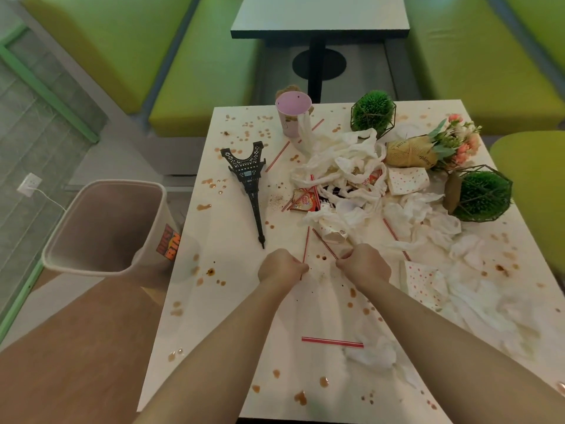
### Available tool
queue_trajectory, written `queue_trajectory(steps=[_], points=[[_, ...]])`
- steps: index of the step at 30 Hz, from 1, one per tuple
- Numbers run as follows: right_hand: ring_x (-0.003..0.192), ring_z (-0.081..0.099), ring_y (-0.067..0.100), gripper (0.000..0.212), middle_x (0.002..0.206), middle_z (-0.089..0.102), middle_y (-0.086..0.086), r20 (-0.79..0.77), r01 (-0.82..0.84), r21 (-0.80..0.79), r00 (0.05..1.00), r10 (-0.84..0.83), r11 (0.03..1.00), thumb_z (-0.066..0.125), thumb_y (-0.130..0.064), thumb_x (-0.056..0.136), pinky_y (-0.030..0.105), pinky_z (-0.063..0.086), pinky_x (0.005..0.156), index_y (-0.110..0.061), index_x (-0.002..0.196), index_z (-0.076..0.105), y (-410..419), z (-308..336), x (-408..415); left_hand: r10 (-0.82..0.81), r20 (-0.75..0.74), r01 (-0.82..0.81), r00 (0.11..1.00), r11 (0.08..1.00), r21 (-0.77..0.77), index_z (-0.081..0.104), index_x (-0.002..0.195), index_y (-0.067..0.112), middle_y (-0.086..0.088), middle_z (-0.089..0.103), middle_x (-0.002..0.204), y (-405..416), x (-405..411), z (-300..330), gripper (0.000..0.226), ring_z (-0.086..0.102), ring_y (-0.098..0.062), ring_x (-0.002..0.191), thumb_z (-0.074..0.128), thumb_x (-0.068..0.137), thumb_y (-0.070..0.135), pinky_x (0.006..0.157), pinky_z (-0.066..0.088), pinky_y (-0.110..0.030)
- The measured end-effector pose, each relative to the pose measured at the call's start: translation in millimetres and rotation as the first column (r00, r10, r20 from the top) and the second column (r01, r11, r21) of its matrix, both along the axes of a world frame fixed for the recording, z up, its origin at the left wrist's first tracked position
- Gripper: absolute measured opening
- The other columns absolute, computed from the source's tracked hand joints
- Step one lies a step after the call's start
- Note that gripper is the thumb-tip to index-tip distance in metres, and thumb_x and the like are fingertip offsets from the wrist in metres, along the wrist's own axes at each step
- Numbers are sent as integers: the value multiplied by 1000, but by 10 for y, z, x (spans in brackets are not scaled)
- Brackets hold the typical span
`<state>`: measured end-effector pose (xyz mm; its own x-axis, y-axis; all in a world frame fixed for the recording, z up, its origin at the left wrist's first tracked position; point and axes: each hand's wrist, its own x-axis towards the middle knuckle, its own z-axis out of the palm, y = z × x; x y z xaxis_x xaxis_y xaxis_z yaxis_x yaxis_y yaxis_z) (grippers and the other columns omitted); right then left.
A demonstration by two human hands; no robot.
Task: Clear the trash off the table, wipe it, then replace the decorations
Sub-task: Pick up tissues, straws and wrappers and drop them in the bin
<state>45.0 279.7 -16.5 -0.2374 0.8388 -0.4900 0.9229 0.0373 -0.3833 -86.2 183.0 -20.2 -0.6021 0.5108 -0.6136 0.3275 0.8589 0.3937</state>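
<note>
Hands first: both of your forearms reach out over the near half of the white table, fists side by side at its middle. Your left hand has its fingers curled tight around the lower end of a red-and-white straw, which points up and away from the knuckles. Your right hand is likewise curled, pinching the near end of a second straw that slants up and to the left, so the two straws nearly meet at their far ends.

Just beyond them lies the trash: a heap of crumpled white napkins, an orange snack wrapper and a crushed paper cup, spreading right toward a dotted paper cup lying on its side. Another straw lies flat between your forearms, beside a wad of tissue. Brown splashes speckle the whole tabletop.

Among the mess, a black Eiffel Tower model lies tipped over at left, tip toward you. A pink cup stands upright at the far edge. Two green ball plants in wire frames sit at the far and right sides, with a toppled flower bouquet between them. A beige dust bin stands off the table's left edge.
</note>
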Motion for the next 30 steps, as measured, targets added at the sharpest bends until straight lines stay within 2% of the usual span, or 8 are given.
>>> queue_trajectory(steps=[3, 6, 9, 14, 17, 21, 24, 30], points=[[70, 67, 15, 13, 79, 73, 0, -10, 2, -16, 1000, -2, 1000, 68, -25, 82, 27, 44, 59, -14, 78, 75, 3, 6, -3, 83, 53, -90, 995, 987, 131, 69, 91, 21, 3, 71, 84, -71, -26, -23, 8, 66, -14, 81, 68, 85, 25, 73, 53, -28], [62, 63, 11, 16, 71, 69, -5, -24, -15, -35, 1000, 14, 999, 69, -31, 82, 25, 42, 56, -17, 74, 75, -31, -11, -7, 206, 196, -250, 959, 939, 238, 57, 110, 22, 1, 69, 90, -135, -77, -60, 28, 68, -13, 81, 69, 86, 17, 79, 56, -30], [62, 64, 12, 20, 67, 69, -4, -22, -14, -21, 1000, 13, 1000, 69, -35, 79, 25, 44, 57, -17, 72, 73, -62, -47, -7, 217, 287, -305, 933, 900, 310, 55, 123, 23, -3, 67, 90, -190, -110, -79, 40, 69, -16, 81, 69, 88, 11, 85, 58, -37], [58, 64, 14, 20, 67, 69, -3, -14, -25, 3, 1000, 25, 1000, 68, -35, 78, 28, 50, 67, -17, 72, 72, -116, -46, -27, 225, 372, -360, 900, 867, 345, 56, 127, 17, -8, 67, 94, -286, -128, -20, 40, 68, -17, 82, 66, 90, 7, 70, 59, -24], [60, 59, 10, 17, 67, 66, -7, -34, -8, 54, 999, 10, 999, 70, -36, 77, 28, 45, 62, -20, 71, 68, -168, -27, -12, 244, 417, -400, 876, 850, 342, 56, 127, 15, -11, 67, 100, -317, -127, 16, 40, 67, -17, 84, 66, 89, 4, 63, 56, -20], [68, 61, 14, 16, 73, 64, -4, -281, 60, -5, 958, -59, 998, 77, -24, 72, 32, 50, 62, -16, 71, 64, -243, 2, -52, 273, 450, -447, 850, 827, 341, 46, 137, 21, -6, 61, 104, -342, -154, 90, 58, 64, -20, 94, 64, 88, -2, 66, 58, -26], [70, 57, 13, 13, 77, 61, -1, -477, 79, -108, 870, -122, 991, 76, -9, 76, 21, 45, 61, -6, 82, 65, -335, 105, -172, 270, 451, -459, 850, 801, 385, 34, 146, 29, -5, 60, 101, -392, -198, 170, 69, 65, -20, 87, 61, 90, -1, 63, 57, -26], [65, 56, 9, 37, 79, 68, 0, -591, -22, -274, 792, -151, 961, 66, -6, 84, 25, 50, 69, -19, 119, 67, -545, 286, -616, 303, 386, -473, 871, 728, 497, 45, 136, 29, -7, 62, 102, -631, -434, 418, 45, 71, -21, 74, 56, 96, 10, 64, 59, -27]])
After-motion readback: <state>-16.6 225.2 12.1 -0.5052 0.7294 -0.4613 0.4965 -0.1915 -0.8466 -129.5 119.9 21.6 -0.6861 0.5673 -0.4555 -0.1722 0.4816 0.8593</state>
